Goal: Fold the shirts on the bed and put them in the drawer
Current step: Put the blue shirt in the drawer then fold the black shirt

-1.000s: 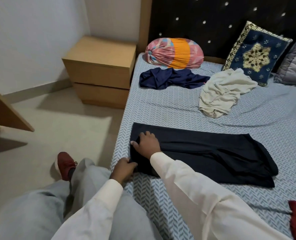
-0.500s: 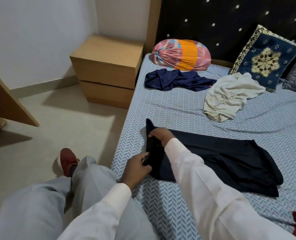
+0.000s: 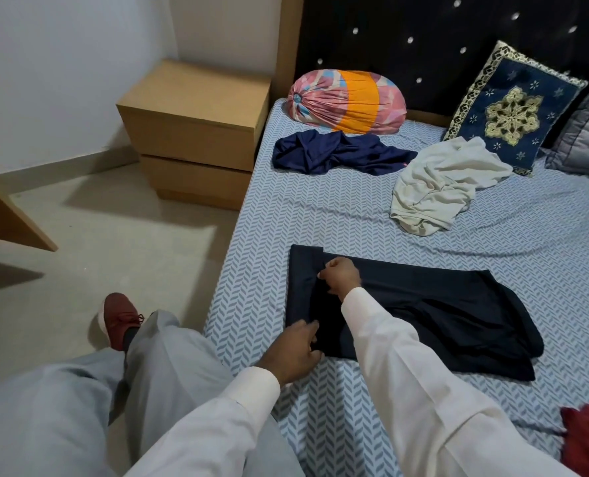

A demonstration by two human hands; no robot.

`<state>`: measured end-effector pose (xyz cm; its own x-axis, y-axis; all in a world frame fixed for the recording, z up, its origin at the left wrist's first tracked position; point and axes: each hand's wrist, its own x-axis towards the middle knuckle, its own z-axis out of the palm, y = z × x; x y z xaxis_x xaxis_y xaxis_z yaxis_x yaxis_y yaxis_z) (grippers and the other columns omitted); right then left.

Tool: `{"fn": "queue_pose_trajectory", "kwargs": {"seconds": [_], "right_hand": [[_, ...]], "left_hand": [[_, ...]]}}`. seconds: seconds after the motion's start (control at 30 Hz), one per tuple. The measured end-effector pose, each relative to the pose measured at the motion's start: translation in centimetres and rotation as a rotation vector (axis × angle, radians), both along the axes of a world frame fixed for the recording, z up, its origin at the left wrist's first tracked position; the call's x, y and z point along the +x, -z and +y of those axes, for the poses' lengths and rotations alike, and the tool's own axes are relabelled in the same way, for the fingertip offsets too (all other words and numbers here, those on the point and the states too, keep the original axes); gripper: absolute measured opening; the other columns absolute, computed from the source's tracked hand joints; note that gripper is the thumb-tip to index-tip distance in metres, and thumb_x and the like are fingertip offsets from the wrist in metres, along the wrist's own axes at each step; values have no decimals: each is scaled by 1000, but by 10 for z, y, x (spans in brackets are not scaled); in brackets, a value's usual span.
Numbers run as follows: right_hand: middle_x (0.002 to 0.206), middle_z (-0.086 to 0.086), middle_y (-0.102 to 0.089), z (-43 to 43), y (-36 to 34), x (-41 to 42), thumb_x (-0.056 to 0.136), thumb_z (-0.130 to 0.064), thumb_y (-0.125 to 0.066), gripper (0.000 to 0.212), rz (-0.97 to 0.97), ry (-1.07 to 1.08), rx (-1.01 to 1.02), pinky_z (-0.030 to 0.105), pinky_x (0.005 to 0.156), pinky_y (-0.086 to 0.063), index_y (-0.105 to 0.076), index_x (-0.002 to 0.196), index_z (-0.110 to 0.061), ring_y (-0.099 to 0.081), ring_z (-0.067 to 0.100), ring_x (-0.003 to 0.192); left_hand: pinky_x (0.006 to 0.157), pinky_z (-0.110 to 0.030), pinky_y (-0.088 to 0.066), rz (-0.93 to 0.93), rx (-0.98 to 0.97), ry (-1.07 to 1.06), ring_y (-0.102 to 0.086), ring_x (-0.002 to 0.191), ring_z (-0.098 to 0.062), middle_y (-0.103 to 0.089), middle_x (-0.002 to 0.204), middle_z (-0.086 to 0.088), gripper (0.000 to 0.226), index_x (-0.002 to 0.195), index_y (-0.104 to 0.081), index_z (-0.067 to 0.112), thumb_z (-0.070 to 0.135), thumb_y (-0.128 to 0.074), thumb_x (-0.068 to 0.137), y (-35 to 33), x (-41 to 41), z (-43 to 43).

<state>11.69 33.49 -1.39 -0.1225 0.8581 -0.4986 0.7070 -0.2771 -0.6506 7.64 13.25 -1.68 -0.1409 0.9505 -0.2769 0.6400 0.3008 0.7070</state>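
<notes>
Folded end of black shirt [image 3: 441, 315] in left grip [image 3: 294, 351] and right grip [image 3: 341, 275]

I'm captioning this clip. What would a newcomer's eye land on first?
The dark shirt spread on the near side of the bed, with the left hand and the right hand gripping its folded left end. Next, the pink-and-orange bolster against the headboard, a crumpled blue shirt in front of it and a cream shirt further right.
</notes>
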Motion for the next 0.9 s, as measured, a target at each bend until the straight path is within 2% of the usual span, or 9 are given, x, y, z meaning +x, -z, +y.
{"fn": "queue_pose_trajectory", "kwargs": {"seconds": [0.13,0.23,0.33,0.47,0.57,0.67,0.77,0.83,0.9], "right_hand": [[102,4,-68,1,1,11,77,-21,-74,20,-10,-25,52,43,73,-63,-60,91,-24,-68,21,80],[108,-1,-62,-1,0,18,77,-38,-76,41,-109,-167,210,37,84,-53,-56,111,-26,-63,22,97],[121,9,-58,-3,1,12,84,-27,-73,53,-60,-338,448,38,95,-47,-53,133,-19,-56,28,113],[134,11,-56,-4,-1,0,86,-24,-71,55,-207,-492,294,35,99,-46,-53,137,-13,-55,30,121],[131,10,-56,-11,-8,-5,88,-29,-66,49,-265,-471,370,39,96,-47,-54,133,-16,-55,31,120],[126,9,-55,-27,-8,-13,91,-48,-60,46,-307,-559,519,45,98,-43,-58,124,-17,-51,32,119],[129,11,-52,-44,-5,-21,85,-64,-59,68,-410,-642,434,47,98,-44,-54,130,-13,-50,35,120],[133,12,-49,-51,-7,-27,83,-59,-63,77,-481,-639,381,45,94,-46,-43,138,-9,-48,34,123],[130,12,-53,-56,-12,-36,88,-40,-62,63,-535,-662,380,41,83,-48,-39,136,-7,-53,33,118]], "left_hand": [[93,-34,-48,13,68,-91,-56,105,-19,-52,118,-3,50,145,-46,19,23,-55,96,4,-6,0],[88,-28,-46,102,22,-64,-55,110,-19,-44,127,0,55,148,-42,25,23,-57,95,9,-13,-1],[84,-27,-47,143,13,-60,-54,107,-15,-40,123,4,58,147,-42,29,25,-60,92,15,-13,-3],[88,-38,-51,156,4,-182,-54,108,-23,-35,125,0,71,150,-35,26,35,-67,88,16,-16,-1],[85,-40,-51,133,-24,-380,-57,107,-32,-39,130,-6,75,146,-30,20,45,-68,86,12,-18,2],[77,-35,-52,-16,-128,-500,-62,101,-28,-58,116,-6,64,129,-41,18,48,-71,82,14,-21,7],[77,-34,-56,-238,-169,-525,-66,90,-19,-69,100,-1,36,107,-56,19,38,-71,80,16,-22,10],[76,-31,-56,-365,-174,-506,-65,87,-16,-71,99,-5,17,97,-63,17,27,-68,85,17,-23,10],[74,-29,-53,-469,-177,-518,-64,90,-17,-69,101,-6,16,98,-61,15,23,-68,86,14,-25,8]]}}
